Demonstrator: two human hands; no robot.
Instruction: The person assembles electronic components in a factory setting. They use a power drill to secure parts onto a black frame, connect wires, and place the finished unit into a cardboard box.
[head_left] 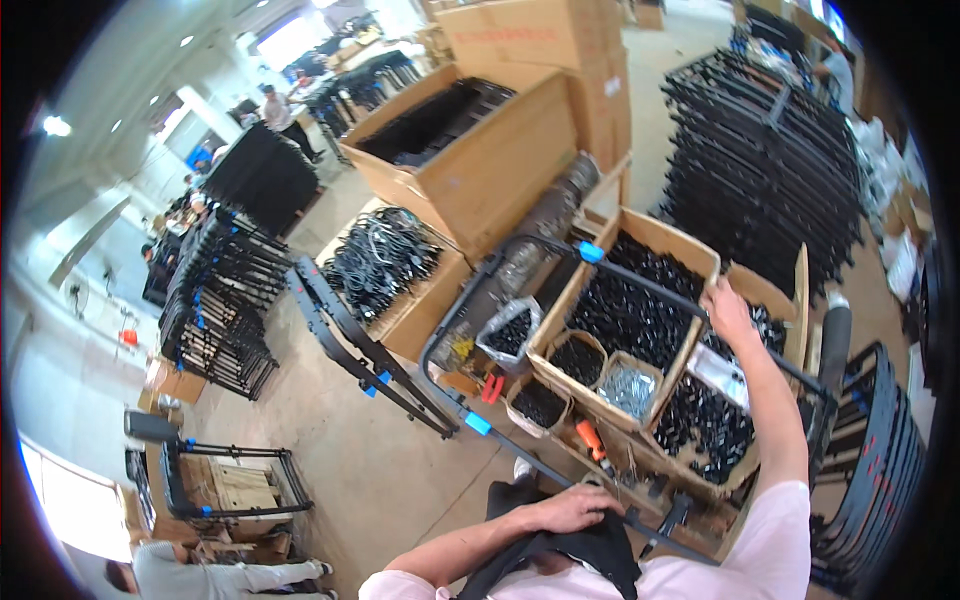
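Note:
A black tubular frame (540,466) with blue bands lies across the boxes in front of me, bent at its far left corner. My right hand (728,312) is closed round its far bar, over the right edge of a carton (574,392). Close to my body, my left hand (578,508) is curled over the near bar; its fingertips are partly hidden. Under the frame, the carton holds many small black parts (640,290) and a smaller box of silvery fasteners (630,388). An orange-handled tool (590,436) lies just beyond my left hand.
Another box of black parts (705,425) adjoins on the right. Red-handled pliers (492,388) lie left of the cartons. Stacked black frames (765,160) stand far right, with curved frames (870,450) nearer. A cable box (420,325) stands left. Other people work farther off.

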